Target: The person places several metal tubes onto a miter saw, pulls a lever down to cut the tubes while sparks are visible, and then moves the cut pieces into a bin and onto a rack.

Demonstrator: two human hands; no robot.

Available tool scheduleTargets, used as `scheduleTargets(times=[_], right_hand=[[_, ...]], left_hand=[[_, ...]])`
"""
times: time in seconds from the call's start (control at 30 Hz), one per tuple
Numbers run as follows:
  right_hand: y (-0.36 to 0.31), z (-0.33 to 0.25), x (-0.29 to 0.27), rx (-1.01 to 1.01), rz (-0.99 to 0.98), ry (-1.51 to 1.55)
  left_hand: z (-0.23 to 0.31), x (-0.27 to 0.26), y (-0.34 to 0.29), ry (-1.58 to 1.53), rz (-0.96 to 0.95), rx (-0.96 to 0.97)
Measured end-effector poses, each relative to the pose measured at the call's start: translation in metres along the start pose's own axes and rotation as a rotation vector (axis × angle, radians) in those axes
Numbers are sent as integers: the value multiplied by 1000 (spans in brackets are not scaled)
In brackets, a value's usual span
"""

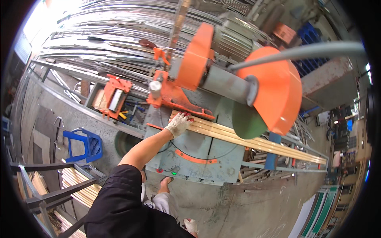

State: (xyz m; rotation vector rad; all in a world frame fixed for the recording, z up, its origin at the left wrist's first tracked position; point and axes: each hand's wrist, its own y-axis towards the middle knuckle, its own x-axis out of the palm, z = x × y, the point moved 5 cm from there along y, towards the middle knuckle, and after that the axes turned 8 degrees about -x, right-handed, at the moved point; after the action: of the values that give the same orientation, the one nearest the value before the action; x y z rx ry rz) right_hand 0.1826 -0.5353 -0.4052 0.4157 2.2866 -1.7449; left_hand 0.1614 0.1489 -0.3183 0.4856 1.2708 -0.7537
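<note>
My left hand (179, 124), in a white work glove with red on the fingers, grips the near end of several long, glossy, pale gold bars (222, 132). They lie side by side across the grey saw table (190, 148), against an orange clamp (186, 104). Over them stands a large cut-off saw with an orange guard (278, 87) and a dark green disc (248, 121), which appears close to the bars. My right hand (191, 226), also gloved, is low by my body with its fingers curled. Whatever it may hold is hidden.
A thick grey lever (309, 51) sticks out from the saw. Metal lengths (99, 47) are piled behind the machine. A blue plastic stool (83, 146) stands at left, near a dark metal rack (59, 194) with more pale bars. Tools lie by an orange fixture (116, 96).
</note>
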Motion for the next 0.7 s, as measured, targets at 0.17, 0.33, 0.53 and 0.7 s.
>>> scheduleTargets(times=[0.17,0.33,0.53,0.7], right_hand=[[31,-41,14,-122,6,5],[35,-69,39,-136,-15,-9],[34,-103,64,-172,-58,-105],[43,-127,75,-195,-54,-278]], left_hand=[[-105,-8,-53,-63,312,30],[-163,-29,-84,-16,104,-99],[-220,-56,-111,12,17,-121],[-255,-51,-134,80,123,-139]])
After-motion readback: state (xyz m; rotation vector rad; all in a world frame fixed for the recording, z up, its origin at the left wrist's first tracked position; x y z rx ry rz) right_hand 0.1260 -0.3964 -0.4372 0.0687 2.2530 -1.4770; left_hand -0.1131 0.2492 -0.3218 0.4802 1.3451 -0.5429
